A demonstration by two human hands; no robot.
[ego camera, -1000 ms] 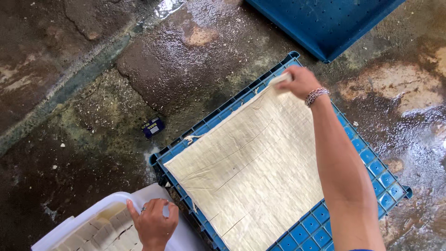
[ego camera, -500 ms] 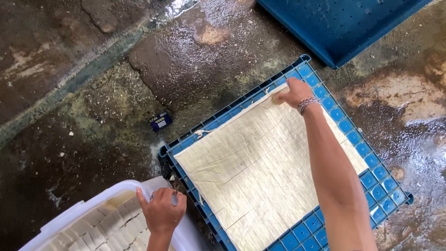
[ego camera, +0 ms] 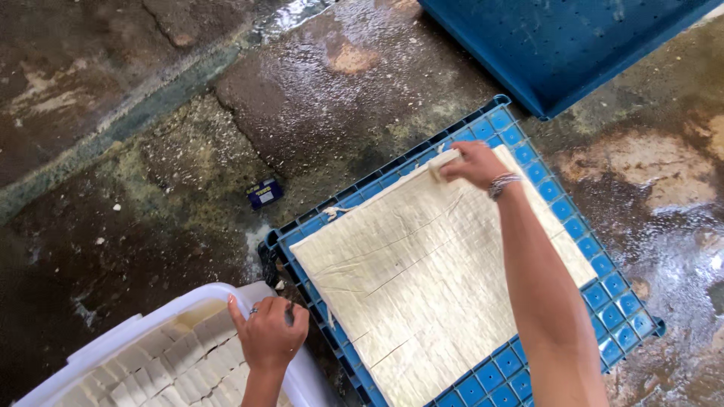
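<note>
A large pale slab of tofu point(ego camera: 437, 286), scored into squares, lies on a blue plastic grid tray point(ego camera: 603, 271) on the wet floor. My right hand point(ego camera: 471, 163) reaches to the slab's far edge and pinches a small pale piece there. My left hand point(ego camera: 269, 332) rests on the rim of a white tub point(ego camera: 136, 332) at the lower left, fingers curled around a small dark object. The tub holds several cut tofu blocks.
A second blue tray point(ego camera: 558, 45) lies at the top right. A small dark blue box point(ego camera: 265, 194) sits on the wet, cracked concrete floor left of the grid tray. A shallow gutter point(ego camera: 151, 98) runs diagonally across the upper left.
My right hand has drawn back along the slab's far edge toward the left. The white tub and my left hand show more fully as the view shifted.
</note>
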